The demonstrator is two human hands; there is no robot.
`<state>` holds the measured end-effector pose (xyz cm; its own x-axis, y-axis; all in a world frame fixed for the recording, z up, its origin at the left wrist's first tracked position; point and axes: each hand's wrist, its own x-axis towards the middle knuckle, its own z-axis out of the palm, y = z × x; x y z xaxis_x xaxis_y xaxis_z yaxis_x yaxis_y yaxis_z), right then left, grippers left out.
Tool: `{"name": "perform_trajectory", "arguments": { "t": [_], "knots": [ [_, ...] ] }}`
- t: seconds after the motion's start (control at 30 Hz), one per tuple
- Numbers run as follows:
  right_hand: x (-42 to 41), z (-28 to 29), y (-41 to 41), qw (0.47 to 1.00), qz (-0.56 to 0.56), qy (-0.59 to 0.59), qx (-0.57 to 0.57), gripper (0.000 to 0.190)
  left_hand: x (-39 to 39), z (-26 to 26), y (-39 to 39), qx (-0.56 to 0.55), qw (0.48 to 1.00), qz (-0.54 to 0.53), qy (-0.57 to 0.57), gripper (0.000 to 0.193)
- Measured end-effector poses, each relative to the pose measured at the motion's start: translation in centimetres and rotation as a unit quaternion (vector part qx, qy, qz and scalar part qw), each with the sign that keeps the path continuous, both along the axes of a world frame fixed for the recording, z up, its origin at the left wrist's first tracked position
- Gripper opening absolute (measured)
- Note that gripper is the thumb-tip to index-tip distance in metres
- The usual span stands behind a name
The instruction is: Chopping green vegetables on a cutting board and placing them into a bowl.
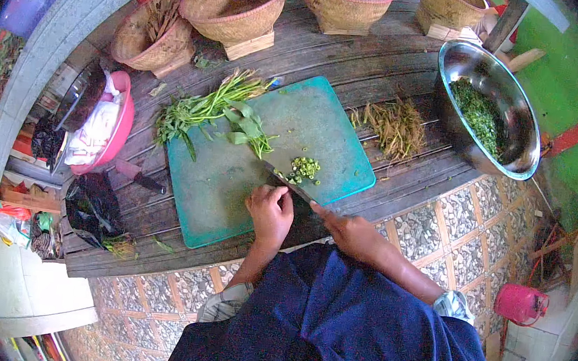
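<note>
My right hand (354, 235) grips the handle of a kitchen knife (292, 185), its blade pointing away and to the left over the green-edged cutting board (219, 189). Beside the blade, my left hand (268, 214) has its fingers curled at the board's near part; whether anything is pinched in them is hidden. Just past the blade lies a small heap of chopped green stem rings (305, 168). A few leafy cut stems (252, 129) rest on the board, tips near the knife point. Behind them, a larger bunch of leafy greens (212, 102) overlaps the board's far left edge.
Right of the board are brown root trimmings (396, 129) and a steel bowl (451, 121) holding chopped greens (478, 116). Woven baskets (232, 13) line the table's far side. At left stand a pink basin (120, 134), another knife (148, 182) and a black plastic bag (93, 205).
</note>
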<state>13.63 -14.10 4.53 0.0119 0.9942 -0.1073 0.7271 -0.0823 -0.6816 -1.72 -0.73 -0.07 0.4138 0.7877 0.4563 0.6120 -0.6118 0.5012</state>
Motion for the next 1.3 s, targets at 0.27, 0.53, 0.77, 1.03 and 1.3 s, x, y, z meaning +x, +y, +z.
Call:
{"name": "perform_trajectory", "arguments": {
  "t": [0.27, 0.53, 0.77, 1.03, 1.3],
  "knots": [
    [0.2, 1.1, -1.3, 1.000, 0.009, -0.013, 0.020, 0.043, -0.3, -0.2, -0.1, -0.020, 1.000, 0.015, 0.015, 0.011],
    [0.3, 1.5, -0.5, 0.999, 0.014, 0.052, 0.005, 0.057, -0.3, 0.3, 0.1, -0.033, 0.999, 0.001, 0.019, 0.011],
    [0.1, 1.9, -0.3, 0.998, 0.016, 0.014, -0.065, 0.057, -0.2, 0.1, 0.1, -0.037, 0.999, -0.005, -0.026, 0.011],
    [0.9, 0.5, -1.6, 0.999, 0.037, 0.010, 0.027, 0.058, -0.4, 0.1, 0.0, -0.023, 1.000, 0.001, 0.000, 0.013],
    [0.3, -1.7, 0.3, 0.998, 0.022, 0.041, 0.039, 0.057, -1.2, 0.5, -0.5, -0.026, 0.999, -0.033, 0.003, 0.012]
  ]
}}
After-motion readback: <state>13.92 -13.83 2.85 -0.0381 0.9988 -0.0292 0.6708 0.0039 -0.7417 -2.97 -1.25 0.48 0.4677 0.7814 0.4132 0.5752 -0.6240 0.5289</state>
